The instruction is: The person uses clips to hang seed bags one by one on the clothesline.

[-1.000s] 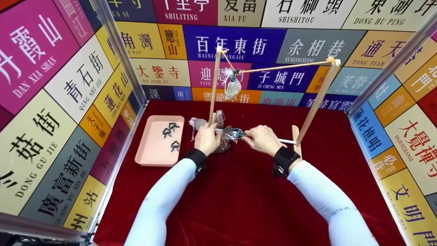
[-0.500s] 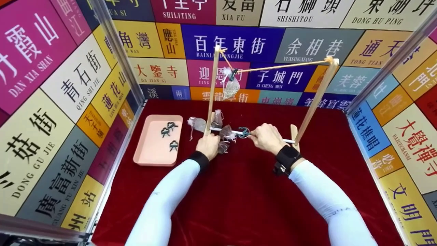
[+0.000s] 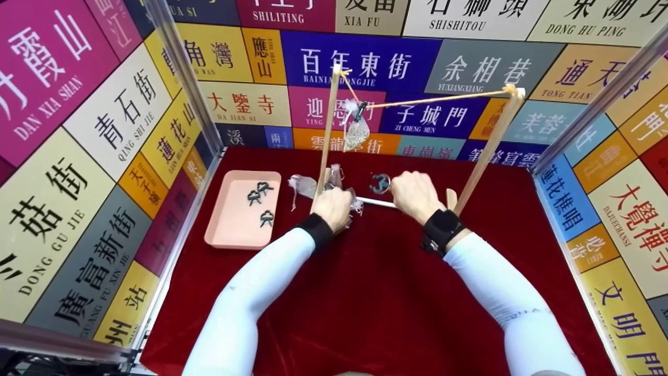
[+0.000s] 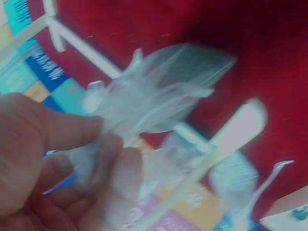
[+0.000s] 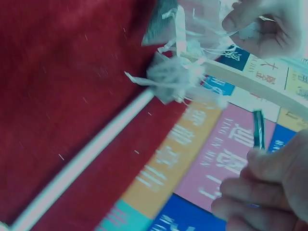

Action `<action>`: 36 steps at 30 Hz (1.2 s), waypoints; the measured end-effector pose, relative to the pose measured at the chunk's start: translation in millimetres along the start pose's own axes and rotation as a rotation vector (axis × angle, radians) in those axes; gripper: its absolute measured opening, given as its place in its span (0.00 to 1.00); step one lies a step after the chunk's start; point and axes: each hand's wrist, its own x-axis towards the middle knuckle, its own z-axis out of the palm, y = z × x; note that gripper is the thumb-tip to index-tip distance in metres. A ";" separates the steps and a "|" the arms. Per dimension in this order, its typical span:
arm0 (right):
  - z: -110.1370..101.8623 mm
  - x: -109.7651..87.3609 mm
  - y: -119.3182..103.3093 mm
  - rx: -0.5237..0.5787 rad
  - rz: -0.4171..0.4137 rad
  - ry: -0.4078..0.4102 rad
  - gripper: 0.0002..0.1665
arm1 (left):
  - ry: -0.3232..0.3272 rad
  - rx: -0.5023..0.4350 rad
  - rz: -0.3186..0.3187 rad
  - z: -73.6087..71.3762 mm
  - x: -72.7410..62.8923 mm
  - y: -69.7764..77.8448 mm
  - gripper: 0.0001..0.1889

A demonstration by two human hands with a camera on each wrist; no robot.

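Observation:
My left hand pinches the gathered top of a small sheer drawstring bag; the left wrist view shows grey contents in its lower end. My right hand holds a dark green plant clip between thumb and fingers, raised to the right of the left hand. In the right wrist view the same clip juts past the thumb. More sheer bags lie around the foot of the left wooden post. One filled bag hangs from the orange cord, fastened by a green clip.
A pink tray at the left holds several green clips. The cord runs between the left post and the right wooden post. A white rod lies low across the stand. Red cloth covers the table.
Both hands have lifted. The right hand and its clip have moved up from near the rod, away from the bags. The left hand has taken up a bag from beside the post.

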 end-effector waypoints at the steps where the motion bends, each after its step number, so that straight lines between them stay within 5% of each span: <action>1: -6.0 2.0 -1.0 -0.030 0.004 0.007 0.18 | -0.012 0.004 -0.006 -6.0 1.8 4.0 0.07; 8: -57.4 17.3 -8.4 -0.119 -0.005 0.209 0.15 | -0.025 0.003 -0.042 -36.2 19.3 27.5 0.09; 15: -110.3 38.2 -9.7 -0.189 0.010 0.411 0.14 | -0.004 -0.027 0.036 -58.1 37.8 39.3 0.10; 22: -142.0 67.2 4.1 -0.221 0.071 0.295 0.17 | 0.100 -0.001 0.125 -80.6 59.6 44.4 0.14; 30: -157.4 76.5 15.8 -0.195 -0.023 0.124 0.16 | 0.145 0.108 0.177 -126.1 89.6 42.3 0.16; 36: -163.7 78.1 20.7 -0.203 -0.083 0.025 0.14 | 0.188 0.106 0.170 -151.8 107.3 36.0 0.17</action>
